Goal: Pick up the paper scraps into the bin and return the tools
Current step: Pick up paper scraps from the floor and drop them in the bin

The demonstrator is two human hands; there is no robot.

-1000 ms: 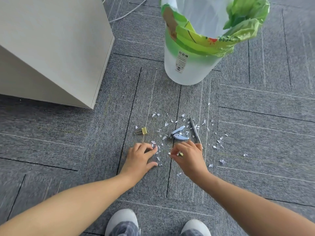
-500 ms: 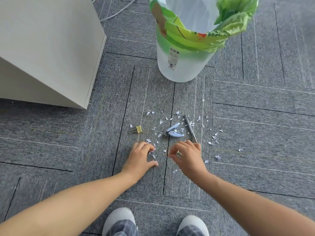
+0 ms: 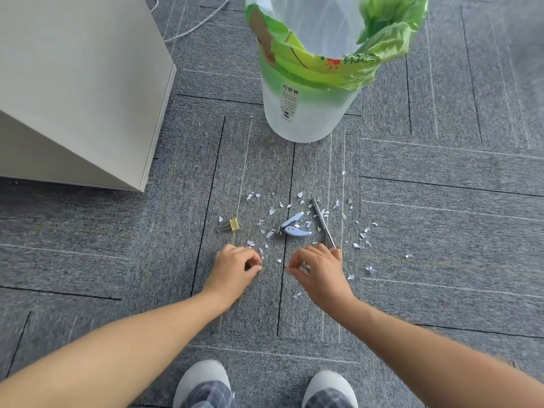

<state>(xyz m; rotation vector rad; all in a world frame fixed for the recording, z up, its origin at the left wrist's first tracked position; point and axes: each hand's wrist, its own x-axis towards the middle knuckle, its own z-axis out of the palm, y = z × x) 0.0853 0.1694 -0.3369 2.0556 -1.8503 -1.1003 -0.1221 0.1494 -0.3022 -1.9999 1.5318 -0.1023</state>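
Note:
Small white paper scraps (image 3: 269, 233) lie scattered on the grey carpet in front of a white bin (image 3: 306, 119) lined with a green bag. Among them are a gold binder clip (image 3: 233, 224), a blue-and-white hand tool (image 3: 294, 228) and metal scissors (image 3: 321, 220) whose handle end runs under my right hand. My left hand (image 3: 234, 265) is low over the carpet, fingers curled and pinched on scraps at its tips. My right hand (image 3: 319, 266) sits just right of it, thumb and forefinger pinched together on scraps, mostly hidden.
A white cabinet (image 3: 88, 92) stands at the left, its corner close to the clip. A grey cable (image 3: 194, 26) runs on the floor behind it. My two slippers (image 3: 203, 381) are at the bottom edge. More scraps (image 3: 368, 270) lie to the right.
My left hand's fingers have curled from spread flat into a pinch over the scraps. My right hand stays pinched in about the same place by the scissors.

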